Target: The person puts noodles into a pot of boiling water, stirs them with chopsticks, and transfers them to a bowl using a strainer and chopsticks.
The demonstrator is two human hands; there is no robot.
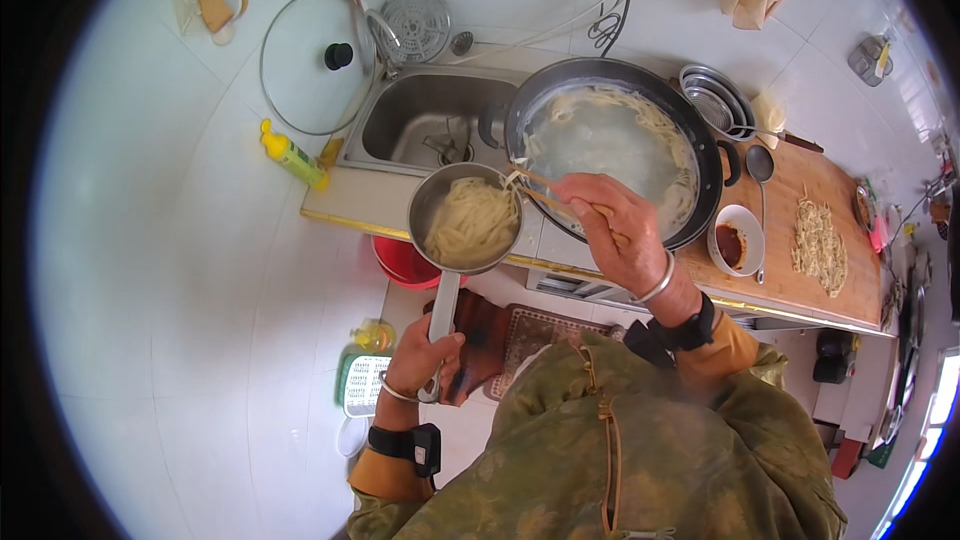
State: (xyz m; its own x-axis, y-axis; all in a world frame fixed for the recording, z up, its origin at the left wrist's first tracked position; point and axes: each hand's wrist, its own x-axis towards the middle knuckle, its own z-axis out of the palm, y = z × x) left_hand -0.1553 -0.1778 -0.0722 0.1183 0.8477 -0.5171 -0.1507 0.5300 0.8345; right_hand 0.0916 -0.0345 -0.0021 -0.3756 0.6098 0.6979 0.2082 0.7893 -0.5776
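Observation:
My left hand (429, 360) grips the handle of a metal saucepan (442, 259), which holds a heap of cooked noodles (471, 223). In my right hand (619, 232) is a pair of wooden chopsticks (551, 201). Their tips are at the saucepan's right rim, where a few noodle strands hang. Right beside the saucepan stands a wide black two-handled pan (705, 199) of cloudy liquid, with more noodles (660, 120) around its inner edge. A white bowl (756, 240) of dark red sauce stands right of the pan, near a metal ladle (760, 165).
A steel sink (390, 109) lies left of the pan, with a glass lid (300, 82) and a yellow-green bottle (295, 157) nearby. Uncooked noodles (819, 246) lie on the wooden board (795, 187). Nested metal bowls (709, 75) stand behind. A red bucket (397, 262) is below the counter.

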